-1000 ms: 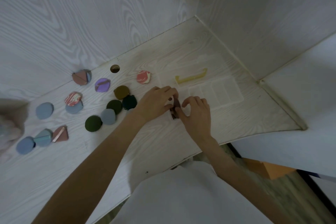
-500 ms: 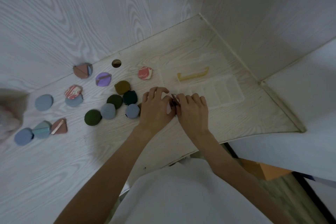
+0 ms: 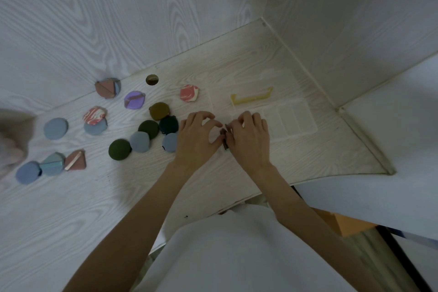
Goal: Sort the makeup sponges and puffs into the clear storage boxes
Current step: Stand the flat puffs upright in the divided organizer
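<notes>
Seating a dark puff in the clear box

Both hands, left hand and right hand, pinch a brown puff on edge over the clear storage box near the table's right corner, likely to slot it in upright.

puffs left of storage box

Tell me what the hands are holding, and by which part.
Both hands, left and right, pinch a small brown puff by its edges between them. Its exact shape is hidden.
</notes>
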Demonstrator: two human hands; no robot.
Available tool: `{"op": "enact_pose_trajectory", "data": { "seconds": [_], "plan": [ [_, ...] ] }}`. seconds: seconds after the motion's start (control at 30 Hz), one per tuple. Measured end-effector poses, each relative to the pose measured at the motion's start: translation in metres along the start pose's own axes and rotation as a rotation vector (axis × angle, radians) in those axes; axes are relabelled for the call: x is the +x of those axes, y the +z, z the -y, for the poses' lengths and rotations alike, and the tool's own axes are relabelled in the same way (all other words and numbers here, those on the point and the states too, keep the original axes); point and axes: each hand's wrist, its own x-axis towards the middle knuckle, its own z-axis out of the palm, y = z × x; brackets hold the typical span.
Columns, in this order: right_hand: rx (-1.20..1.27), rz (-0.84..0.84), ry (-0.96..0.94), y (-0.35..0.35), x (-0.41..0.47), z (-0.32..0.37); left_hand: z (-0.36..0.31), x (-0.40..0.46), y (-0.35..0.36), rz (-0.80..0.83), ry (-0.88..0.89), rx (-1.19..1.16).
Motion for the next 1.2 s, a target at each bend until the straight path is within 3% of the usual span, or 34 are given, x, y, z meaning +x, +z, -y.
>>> {"op": "enact_pose_trajectory", "data": {
  "seconds": [0.3,0.6,0.73,0.9,1.1,1.2],
  "plan": [
    [0.119,0.191,-0.136,-0.009,0.013,-0.015,0.002,-0.004,0.0,0.01,-0.035,-0.079],
    [-0.132,0.43,-0.317,-0.017,0.04,-0.002,0.011,-0.007,0.0,0.029,-0.075,-0.178],
    [-0.1,0.332,-0.221,-0.007,0.033,0.008,0.011,-0.007,0.001,0.036,-0.044,-0.17],
    [0.073,0.285,0.121,-0.008,0.026,0.002,0.008,-0.008,0.002,0.07,-0.017,-0.135],
    [0.263,0.103,0.039,-0.013,0.015,-0.005,0.009,-0.006,0.005,0.073,-0.016,-0.147],
    [0.203,0.152,-0.019,-0.015,0.007,-0.02,0.009,-0.005,0.002,0.076,-0.008,-0.147]
  ]
}}
